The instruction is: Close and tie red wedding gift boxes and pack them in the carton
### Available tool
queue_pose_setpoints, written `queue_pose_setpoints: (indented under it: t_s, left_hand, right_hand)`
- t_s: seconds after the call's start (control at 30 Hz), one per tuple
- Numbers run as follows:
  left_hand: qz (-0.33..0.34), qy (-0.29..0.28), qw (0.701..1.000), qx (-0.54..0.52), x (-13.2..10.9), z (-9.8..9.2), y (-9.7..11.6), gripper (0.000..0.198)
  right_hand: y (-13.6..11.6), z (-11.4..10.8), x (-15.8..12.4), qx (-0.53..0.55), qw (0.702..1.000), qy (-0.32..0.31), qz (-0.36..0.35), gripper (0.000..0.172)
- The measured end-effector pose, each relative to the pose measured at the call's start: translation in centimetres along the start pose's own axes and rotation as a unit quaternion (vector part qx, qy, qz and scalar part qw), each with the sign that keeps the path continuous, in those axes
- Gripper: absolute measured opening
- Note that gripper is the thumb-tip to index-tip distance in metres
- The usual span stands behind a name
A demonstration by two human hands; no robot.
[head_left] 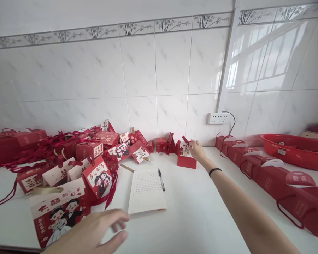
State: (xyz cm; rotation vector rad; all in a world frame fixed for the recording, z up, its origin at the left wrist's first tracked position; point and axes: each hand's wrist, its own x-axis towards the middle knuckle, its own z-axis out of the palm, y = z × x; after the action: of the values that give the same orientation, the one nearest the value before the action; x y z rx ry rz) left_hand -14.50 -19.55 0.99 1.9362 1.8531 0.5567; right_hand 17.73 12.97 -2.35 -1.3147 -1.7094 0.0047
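Observation:
My right hand [196, 151] reaches far across the white table, its fingers on the right side of a small red and white gift box [187, 162] that stands upright with a ribbon tab on top. The fingertips are partly hidden by the hand itself. In the foreground, my left hand [98, 229] hovers with fingers apart and nothing in them. Close by it stands a larger gift box [60, 215] printed with a cartoon bride and groom. An open notebook [147, 194] with handwritten lines lies between my hands, a black pen [161, 180] along its right edge.
Many red boxes and ribbons [66, 141] are heaped on the left. Small red boxes [162, 145] stand by the tiled wall. A row of handled red boxes [270, 181] runs down the right, beside a red plastic basin [299, 155]. A power strip [217, 118] is on the wall.

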Motion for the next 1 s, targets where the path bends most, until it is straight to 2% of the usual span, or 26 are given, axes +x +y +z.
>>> queue_pose_setpoints:
  t_s: [0.03,0.07,0.13,0.2,0.3,0.37,0.4,0.43,0.47,0.57,0.6,0.67,0.77,0.87,0.93,1.0]
  left_hand:
    - [0.040,-0.045,0.998,0.004,1.4,0.4,1.8,0.023]
    - [0.072,-0.063,0.995,0.003,2.8,0.9,3.6,0.022]
    - [0.139,-0.059,0.988,-0.023,5.9,2.3,6.9,0.023]
    - [0.178,-0.025,0.982,-0.055,9.2,3.8,9.2,0.024]
    - [0.239,0.085,0.962,-0.097,14.2,5.6,10.7,0.025]
    - [0.260,0.145,0.946,-0.130,17.0,6.1,11.2,0.028]
    - [0.256,0.148,0.944,-0.147,18.1,6.1,11.4,0.030]
    - [0.246,0.127,0.947,-0.163,19.1,5.9,11.7,0.032]
    - [0.239,0.083,0.952,-0.173,19.8,5.6,12.0,0.033]
    - [0.275,-0.076,0.945,-0.162,20.7,4.2,12.7,0.039]
    - [0.300,-0.108,0.936,-0.150,20.7,3.7,12.8,0.040]
    - [0.335,-0.136,0.923,-0.131,20.5,3.2,12.7,0.035]
    - [0.323,-0.158,0.922,-0.142,20.2,3.0,12.3,0.019]
    - [0.284,-0.162,0.927,-0.181,20.0,3.2,12.0,0.013]
    - [0.268,-0.122,0.939,-0.178,20.0,3.5,12.1,0.016]
    - [0.272,-0.049,0.950,-0.145,20.0,3.9,12.4,0.022]
  right_hand:
    - [-0.1,-0.1,-0.2,0.002,1.000,-0.003,-0.001,0.025]
    - [-0.2,-0.2,-0.5,0.006,1.000,-0.005,-0.006,0.020]
    - [-0.5,-0.6,-1.8,0.018,0.999,-0.008,-0.026,0.015]
    - [-0.9,-1.2,-3.6,0.035,0.998,-0.007,-0.053,0.016]
    - [-1.6,-2.8,-6.3,0.060,0.994,-0.006,-0.088,0.016]
    - [-2.3,-4.1,-7.6,0.094,0.987,-0.016,-0.131,0.014]
    - [-2.6,-4.7,-8.0,0.115,0.981,-0.024,-0.154,0.014]
    - [-2.9,-5.2,-8.2,0.134,0.975,-0.039,-0.171,0.014]
    - [-3.2,-5.6,-8.4,0.154,0.970,-0.058,-0.181,0.015]
    - [-3.8,-6.1,-8.4,0.202,0.956,-0.116,-0.179,0.021]
    - [-3.9,-6.1,-8.4,0.213,0.952,-0.128,-0.179,0.023]
    - [-3.9,-5.9,-8.4,0.215,0.950,-0.132,-0.185,0.026]
    - [-3.9,-5.5,-8.6,0.186,0.960,-0.095,-0.188,0.028]
    - [-4.5,-5.3,-9.0,0.180,0.970,-0.051,-0.156,0.031]
    - [-5.2,-5.5,-9.5,0.219,0.964,-0.068,-0.135,0.031]
    - [-6.2,-5.7,-10.0,0.268,0.949,-0.102,-0.131,0.045]
